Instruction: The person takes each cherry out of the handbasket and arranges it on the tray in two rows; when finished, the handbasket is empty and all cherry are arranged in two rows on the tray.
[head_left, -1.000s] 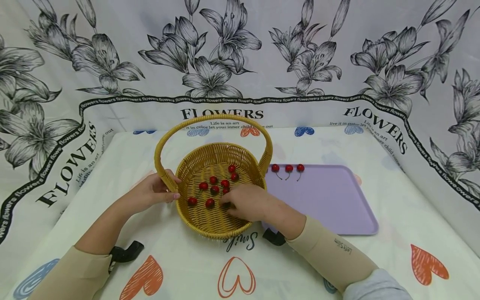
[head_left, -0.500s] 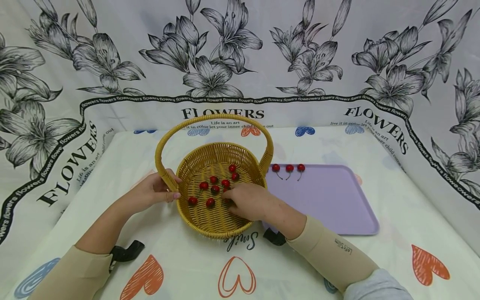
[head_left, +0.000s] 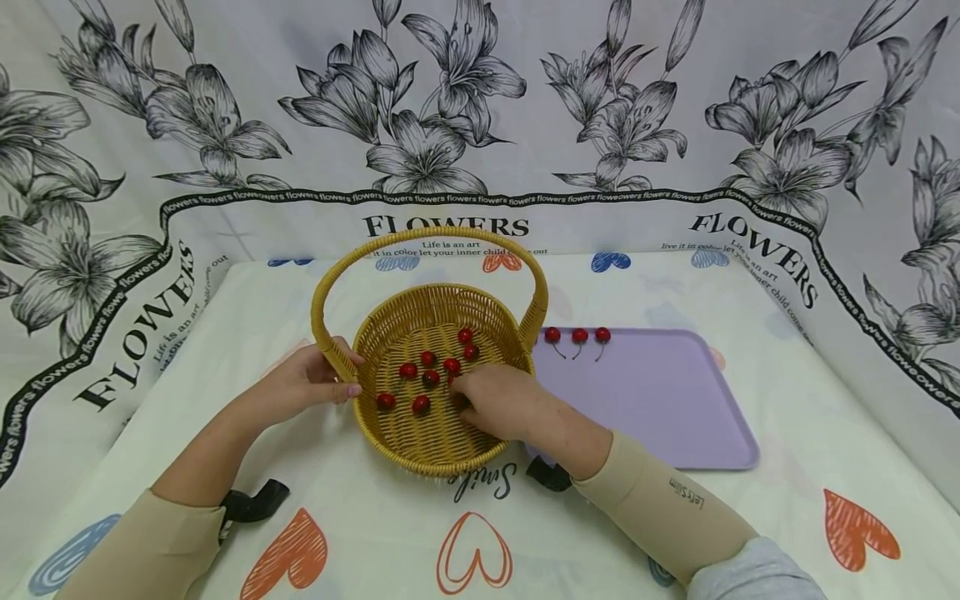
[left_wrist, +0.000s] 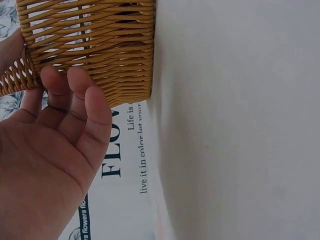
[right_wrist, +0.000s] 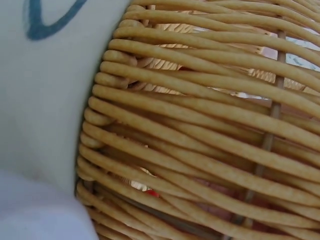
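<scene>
A yellow wicker basket with a tall hoop handle stands mid-table, with several red cherries inside. My left hand grips the basket where the handle meets the left rim. In the left wrist view, that hand's fingers lie against the woven wall. My right hand reaches inside the basket, its fingers curled down onto a cherry that is mostly hidden beneath them. The right wrist view shows only the basket wall close up. Three cherries lie in a row on a lilac tray.
The tray lies just right of the basket, touching its side. Black clips sit on the tablecloth near my forearms. A flower-printed cloth hangs behind and along both sides of the table.
My right hand has drawn slightly back and up inside the basket. The left hand and the basket have stayed still.
</scene>
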